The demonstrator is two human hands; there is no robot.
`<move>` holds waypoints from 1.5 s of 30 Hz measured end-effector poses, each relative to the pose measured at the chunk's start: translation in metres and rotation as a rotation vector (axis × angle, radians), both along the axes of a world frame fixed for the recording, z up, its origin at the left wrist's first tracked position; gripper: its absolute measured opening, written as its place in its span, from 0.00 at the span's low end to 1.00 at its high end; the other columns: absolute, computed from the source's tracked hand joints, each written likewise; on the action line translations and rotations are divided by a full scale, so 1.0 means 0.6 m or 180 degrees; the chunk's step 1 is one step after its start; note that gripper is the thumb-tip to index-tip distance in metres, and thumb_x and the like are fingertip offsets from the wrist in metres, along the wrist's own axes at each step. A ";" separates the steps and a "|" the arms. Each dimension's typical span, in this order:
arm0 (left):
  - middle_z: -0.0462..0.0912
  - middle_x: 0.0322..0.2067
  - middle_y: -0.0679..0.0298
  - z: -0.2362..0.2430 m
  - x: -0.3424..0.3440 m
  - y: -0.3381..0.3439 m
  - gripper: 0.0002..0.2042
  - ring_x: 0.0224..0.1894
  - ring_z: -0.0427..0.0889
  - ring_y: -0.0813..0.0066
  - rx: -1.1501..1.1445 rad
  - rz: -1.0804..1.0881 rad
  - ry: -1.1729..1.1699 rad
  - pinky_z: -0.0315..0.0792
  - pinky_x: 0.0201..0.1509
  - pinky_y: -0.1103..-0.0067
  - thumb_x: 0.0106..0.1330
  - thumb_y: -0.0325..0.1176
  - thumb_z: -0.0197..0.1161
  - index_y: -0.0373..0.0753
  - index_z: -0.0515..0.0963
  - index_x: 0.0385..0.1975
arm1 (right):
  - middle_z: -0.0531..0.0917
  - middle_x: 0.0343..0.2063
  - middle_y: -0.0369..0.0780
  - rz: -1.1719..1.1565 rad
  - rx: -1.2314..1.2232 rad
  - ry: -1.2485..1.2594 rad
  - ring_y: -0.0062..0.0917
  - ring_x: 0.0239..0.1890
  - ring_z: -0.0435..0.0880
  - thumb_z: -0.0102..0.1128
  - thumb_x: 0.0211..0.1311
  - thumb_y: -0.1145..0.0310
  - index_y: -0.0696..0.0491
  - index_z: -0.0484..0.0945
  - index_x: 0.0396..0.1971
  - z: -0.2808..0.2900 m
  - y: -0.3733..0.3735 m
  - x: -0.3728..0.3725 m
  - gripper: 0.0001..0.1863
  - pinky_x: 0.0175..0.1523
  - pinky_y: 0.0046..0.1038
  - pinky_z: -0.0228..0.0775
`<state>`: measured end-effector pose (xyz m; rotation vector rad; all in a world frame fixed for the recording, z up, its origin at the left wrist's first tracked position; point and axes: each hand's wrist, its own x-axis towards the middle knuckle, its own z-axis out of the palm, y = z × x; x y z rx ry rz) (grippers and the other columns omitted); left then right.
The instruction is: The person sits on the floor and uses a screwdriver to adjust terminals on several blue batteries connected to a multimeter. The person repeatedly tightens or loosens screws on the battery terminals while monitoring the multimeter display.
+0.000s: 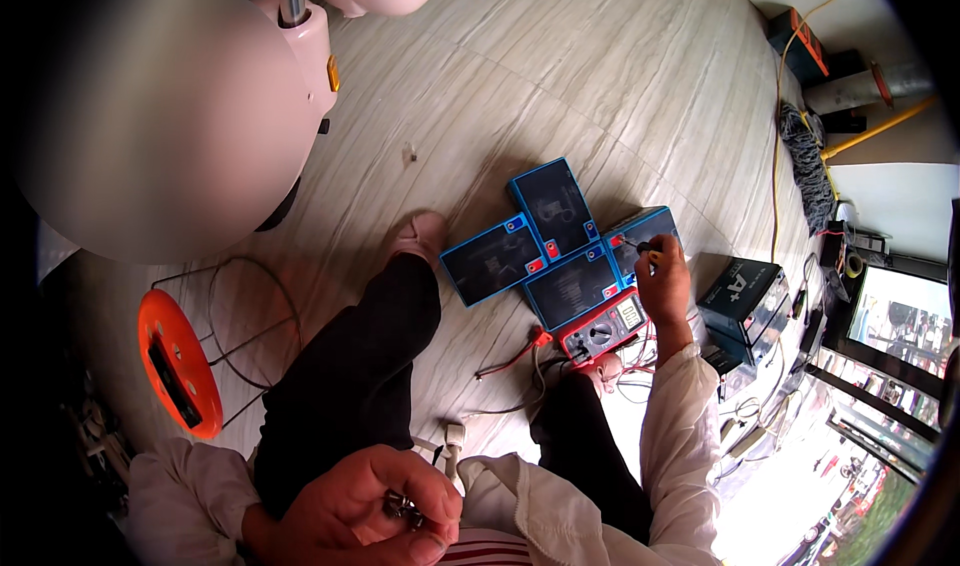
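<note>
My right hand [661, 284] grips a yellow-and-black screwdriver [654, 256], its tip at a red terminal [616, 241] on the right battery [650, 221]. Beside it lie three more blue-edged black batteries [556, 204] on the floor, with red and blue terminal pieces. A red multimeter [600, 334] with leads rests just below them; a red clip [542, 337] is to its left. My left hand [362, 496], low in the head view near my body, is curled around small metal screws or bolts [402, 510].
A pink scooter [312, 61], partly blurred, stands upper left. An orange stool [180, 326] is at left. A large black battery [740, 301], loose cables, a mop [805, 156] and a bright doorway are at right. My feet [418, 236] flank the batteries.
</note>
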<state>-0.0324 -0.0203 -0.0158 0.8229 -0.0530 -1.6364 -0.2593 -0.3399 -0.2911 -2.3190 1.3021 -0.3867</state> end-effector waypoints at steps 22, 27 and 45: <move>0.68 0.34 0.65 0.023 0.023 -0.024 0.11 0.30 0.63 0.84 -0.0173 -0.0150 -0.0062 0.61 0.36 0.85 0.66 0.19 0.48 0.38 0.64 0.46 | 0.81 0.37 0.51 0.0455 -0.0503 0.0915 0.47 0.40 0.81 0.48 0.65 0.51 0.56 0.71 0.41 0.032 -0.031 0.057 0.21 0.44 0.45 0.72; 0.68 0.33 0.65 0.020 0.025 -0.017 0.11 0.30 0.63 0.84 -0.0134 -0.0159 -0.0106 0.60 0.35 0.85 0.66 0.19 0.48 0.37 0.64 0.46 | 0.80 0.38 0.50 -0.0130 0.0480 0.1972 0.47 0.42 0.80 0.48 0.65 0.54 0.54 0.71 0.42 0.070 -0.016 0.106 0.18 0.45 0.46 0.71; 0.67 0.33 0.64 0.027 0.020 -0.024 0.11 0.31 0.63 0.82 -0.0196 -0.0186 -0.0182 0.61 0.37 0.84 0.65 0.18 0.49 0.36 0.63 0.45 | 0.80 0.36 0.49 0.0293 0.0051 0.0648 0.49 0.40 0.80 0.54 0.61 0.57 0.53 0.71 0.40 0.017 -0.028 0.049 0.16 0.43 0.45 0.71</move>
